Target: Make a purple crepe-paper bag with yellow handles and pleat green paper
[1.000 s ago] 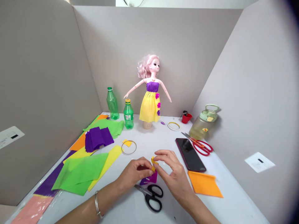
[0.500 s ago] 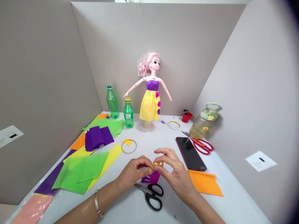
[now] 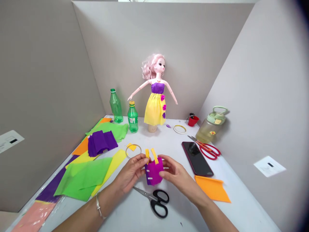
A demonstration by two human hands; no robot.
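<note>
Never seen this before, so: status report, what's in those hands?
Left hand, right hand: both on purple crepe paper. Yellow strips stick up from its top edge. Black-handled scissors lie just below.

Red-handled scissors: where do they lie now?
In the head view, the red-handled scissors lie at right, beside the black smartphone, in front of the clear plastic jug.

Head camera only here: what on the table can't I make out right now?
Head view:
Back of the purple paper: hidden by the paper itself, and its edges partly by the left hand and right hand.
Lower ends of the yellow strips: hidden by the purple paper.
Pink sheet: cut off by the bottom edge.
Small purple item: too small to identify.
Dark thing in the red cup: too small to identify.
</note>
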